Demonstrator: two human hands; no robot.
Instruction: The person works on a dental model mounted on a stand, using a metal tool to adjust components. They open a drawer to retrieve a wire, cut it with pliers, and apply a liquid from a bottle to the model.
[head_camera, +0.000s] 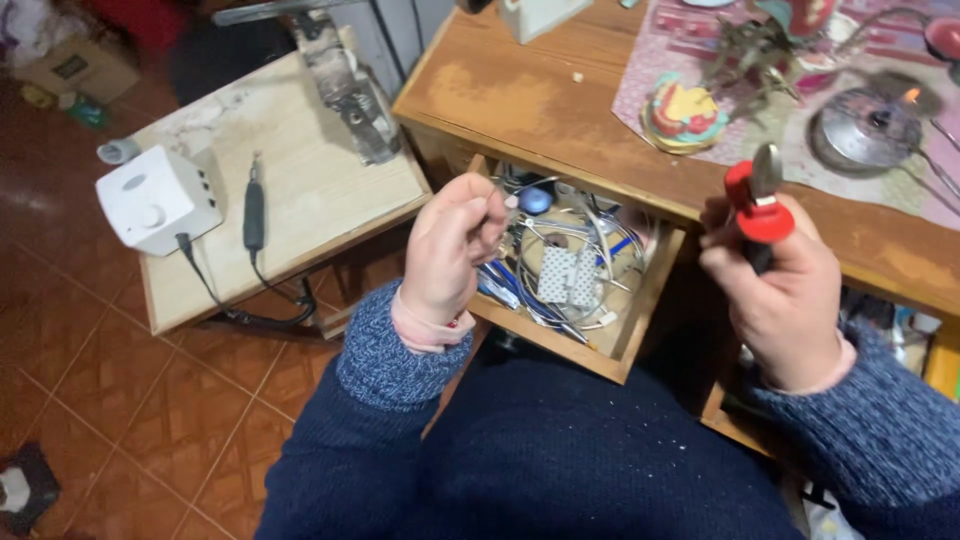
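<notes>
My left hand (450, 250) is held over an open wooden drawer (640, 320), fingers pinched on a thin piece of metal wire (497, 200). The drawer holds a tangle of wires, tools and small white cards. My right hand (775, 285) is raised to the right of the drawer, closed around a tool with a red handle and a metal tip (758, 200). Both arms wear blue knitted sleeves.
A wooden desk (530, 100) above the drawer carries a patterned mat, a small lit burner (870, 125) and a colourful dish (682, 112). To the left stands a low side table (300, 190) with a white box device (158, 198) and a corded handpiece (254, 205). Red tile floor below.
</notes>
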